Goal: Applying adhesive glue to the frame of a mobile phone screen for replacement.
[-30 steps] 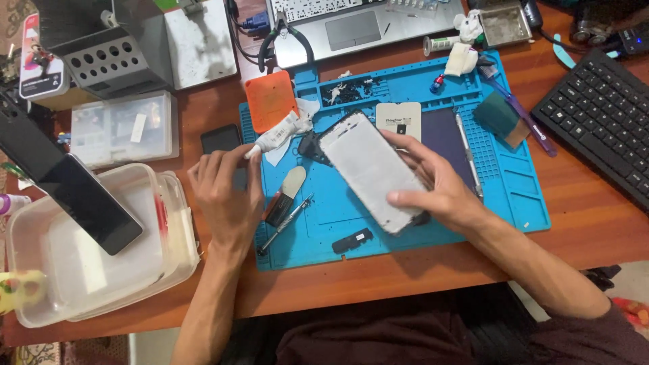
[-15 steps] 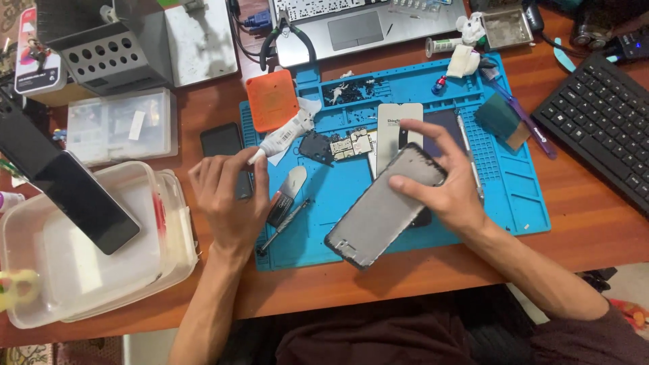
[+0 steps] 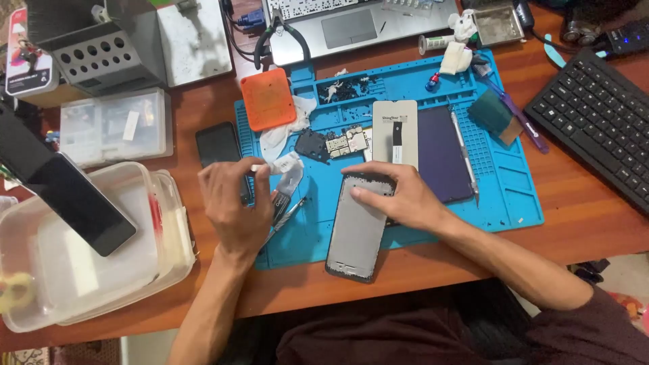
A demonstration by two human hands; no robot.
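Note:
A grey phone frame (image 3: 355, 233) lies open side up on the front edge of the blue work mat (image 3: 514, 196), its lower end past the mat on the wood. My right hand (image 3: 402, 199) grips its top end, thumb pressed inside it. My left hand (image 3: 233, 203) hovers over the mat's left edge, thumb and forefinger pinched on a small white piece (image 3: 259, 167). A small tube (image 3: 285, 189) and tweezers (image 3: 289, 215) lie just right of that hand. Behind the frame are a circuit board (image 3: 348, 142), a pale display panel (image 3: 395, 128) and a dark screen (image 3: 443, 152).
An orange square pad (image 3: 268, 99) and a black phone (image 3: 218, 143) lie near the mat's left end. Clear plastic tubs (image 3: 165, 223) and a dark slab (image 3: 74, 196) stand at left. A laptop (image 3: 351, 23) is behind, a keyboard (image 3: 595, 122) at right.
My right hand has turned the phone body over and laid it down at the mat's front edge. The circuit board behind it now shows. My left hand has risen and pinched the white piece.

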